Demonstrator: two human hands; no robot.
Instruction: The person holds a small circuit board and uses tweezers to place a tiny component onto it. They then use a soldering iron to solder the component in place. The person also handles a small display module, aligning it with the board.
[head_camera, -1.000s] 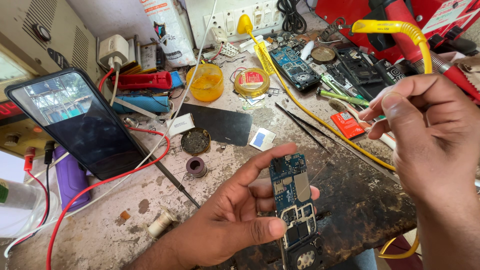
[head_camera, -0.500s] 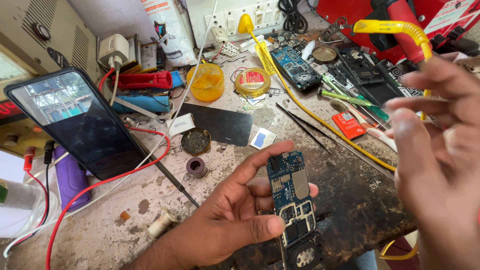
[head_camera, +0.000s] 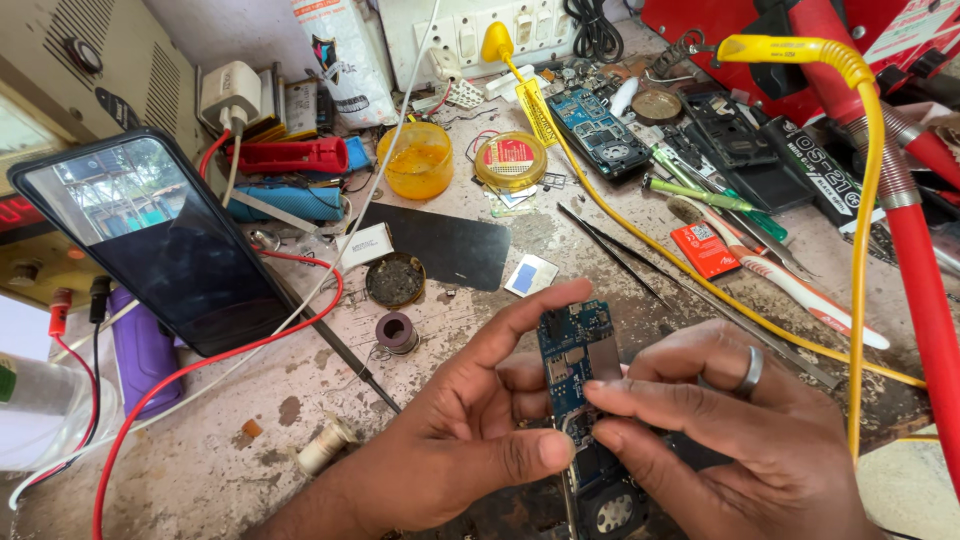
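My left hand (head_camera: 460, 430) holds a blue phone circuit board (head_camera: 575, 350) upright between thumb and fingers, low in the middle of the view. My right hand (head_camera: 740, 430), with a ring on one finger, lies across the board's middle; its index fingertip presses on the board's face. The lower part of the board (head_camera: 605, 505), with a round speaker, shows below my fingers. Whether the right hand pinches some small part, I cannot tell.
A black smartphone (head_camera: 170, 240) leans at the left. Red wire (head_camera: 250, 345), a solder spool (head_camera: 397, 332), a black plate (head_camera: 450, 245), tweezers (head_camera: 615, 255), a toothbrush (head_camera: 780, 280), a yellow cable (head_camera: 860, 200) and a yellow tub (head_camera: 416, 160) crowd the worn bench.
My right hand has come down from the upper right and now rests on the circuit board. The left hand has kept the board almost still.
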